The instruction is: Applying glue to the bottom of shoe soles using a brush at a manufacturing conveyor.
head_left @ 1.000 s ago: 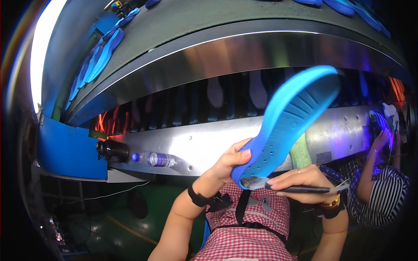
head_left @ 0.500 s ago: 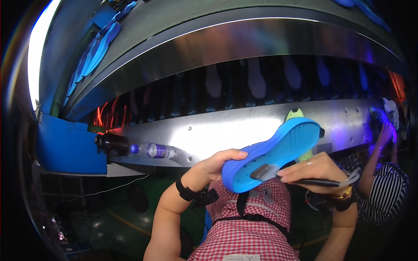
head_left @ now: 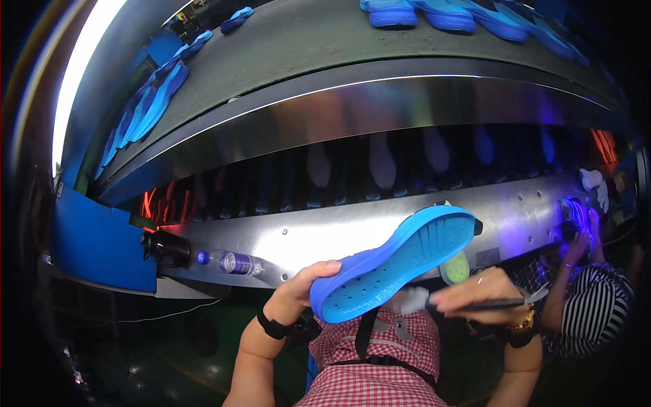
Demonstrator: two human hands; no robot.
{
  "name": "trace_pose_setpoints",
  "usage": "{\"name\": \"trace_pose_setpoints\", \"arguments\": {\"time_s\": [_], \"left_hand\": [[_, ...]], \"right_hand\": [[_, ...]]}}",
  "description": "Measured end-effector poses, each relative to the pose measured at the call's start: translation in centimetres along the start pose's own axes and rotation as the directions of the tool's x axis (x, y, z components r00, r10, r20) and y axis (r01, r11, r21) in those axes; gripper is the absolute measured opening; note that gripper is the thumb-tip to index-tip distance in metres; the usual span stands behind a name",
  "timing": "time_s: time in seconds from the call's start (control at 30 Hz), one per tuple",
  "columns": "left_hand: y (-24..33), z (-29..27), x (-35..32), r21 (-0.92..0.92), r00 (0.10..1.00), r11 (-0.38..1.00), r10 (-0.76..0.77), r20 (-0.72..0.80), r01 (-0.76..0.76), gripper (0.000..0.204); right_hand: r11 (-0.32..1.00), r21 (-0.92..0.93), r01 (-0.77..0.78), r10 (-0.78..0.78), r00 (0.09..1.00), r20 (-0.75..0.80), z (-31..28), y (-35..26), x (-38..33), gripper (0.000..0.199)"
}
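Note:
My left hand [head_left: 303, 288] grips the narrow end of a blue shoe sole [head_left: 397, 261], held with its underside facing me and slanting up to the right. My right hand [head_left: 483, 290] holds a thin dark brush [head_left: 468, 304] level; its whitish bristle tip touches the sole's lower edge. A black band circles my left wrist, and a gold bracelet and dark watch sit on my right wrist. A small green container [head_left: 455, 267] shows just behind the sole.
A steel conveyor housing [head_left: 325, 230] runs across in front of me. A clear water bottle [head_left: 230, 262] lies on its ledge near a black knob [head_left: 165, 248]. Several blue soles [head_left: 146, 108] ride the upper belt. A person in a striped top [head_left: 588, 305] works at right.
The sole has come down from a steep upright tilt to a flatter slant. My right hand has brought the brush tip in against its lower edge.

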State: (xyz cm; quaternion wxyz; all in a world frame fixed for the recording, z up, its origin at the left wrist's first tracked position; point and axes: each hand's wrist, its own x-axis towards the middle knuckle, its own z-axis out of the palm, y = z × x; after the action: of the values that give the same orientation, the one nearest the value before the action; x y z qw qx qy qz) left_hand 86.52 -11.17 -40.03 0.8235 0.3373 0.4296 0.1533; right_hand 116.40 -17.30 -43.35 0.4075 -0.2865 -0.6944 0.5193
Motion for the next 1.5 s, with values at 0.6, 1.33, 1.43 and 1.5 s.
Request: {"name": "trace_pose_setpoints", "arguments": {"time_s": [0.6, 1.33, 1.43, 1.5], "left_hand": [[-0.2, -2.4, -1.2, -0.603, 0.979, 0.790, 0.192, 0.072, -0.111, 0.058], [-8.3, -1.6, 8.3, -0.486, 0.753, 0.576, 0.471, -0.460, -0.657, 0.081], [-8.0, -3.0, 7.5, -0.503, 0.746, 0.552, 0.532, -0.400, -0.664, 0.082], [-7.9, -2.6, 7.3, -0.510, 0.749, 0.556, 0.565, -0.347, -0.656, 0.084]], "right_hand": [[0.991, -0.095, 0.094, -0.107, 0.984, -0.142, 2.2, -3.0, -0.3, 0.021], [0.929, -0.363, 0.070, -0.156, 0.965, -0.211, 7.6, 4.8, 1.4, 0.020], [0.955, -0.290, 0.065, -0.083, 0.995, -0.049, 5.7, 2.6, 1.1, 0.020], [0.994, -0.094, 0.048, -0.056, 0.994, -0.088, 5.0, 2.5, 1.8, 0.018]]}}
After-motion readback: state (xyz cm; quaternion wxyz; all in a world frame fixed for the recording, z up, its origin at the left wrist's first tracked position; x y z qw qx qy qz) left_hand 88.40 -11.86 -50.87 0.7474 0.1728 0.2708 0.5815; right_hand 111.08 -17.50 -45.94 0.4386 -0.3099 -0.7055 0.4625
